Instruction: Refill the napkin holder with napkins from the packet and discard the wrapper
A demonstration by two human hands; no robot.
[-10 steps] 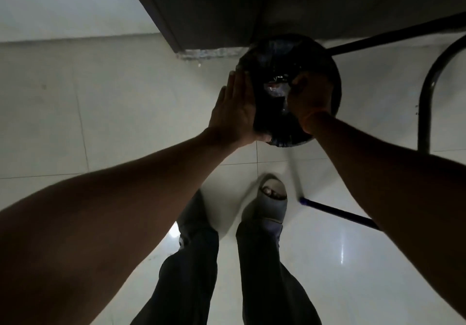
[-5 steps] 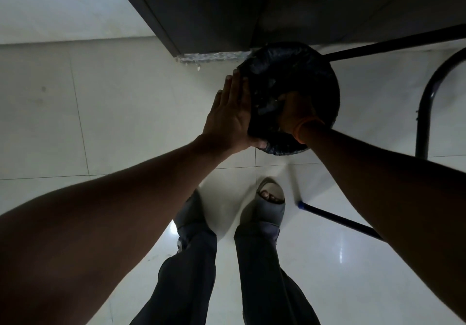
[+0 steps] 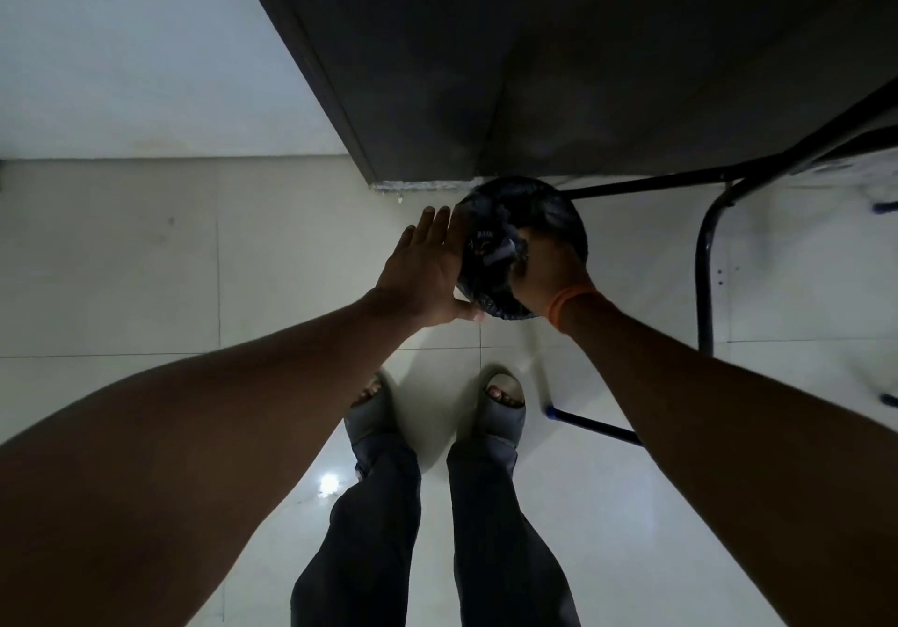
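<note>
Over the black-lined bin (image 3: pixel 544 218), your flat, open left hand (image 3: pixel 427 271) steadies the rim; your right hand (image 3: pixel 546 271), closed on the crumpled wrapper (image 3: pixel 500 249), should push deep before releasing.

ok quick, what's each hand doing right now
Left hand: open, flat against the side of the bin.
Right hand: over the bin opening, closed or holding anything cannot be told.

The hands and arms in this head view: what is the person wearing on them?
Both forearms are bare, with no sleeves in view. The right hand has an orange band around its wrist. The left hand shows no ring, watch or glove.
</note>
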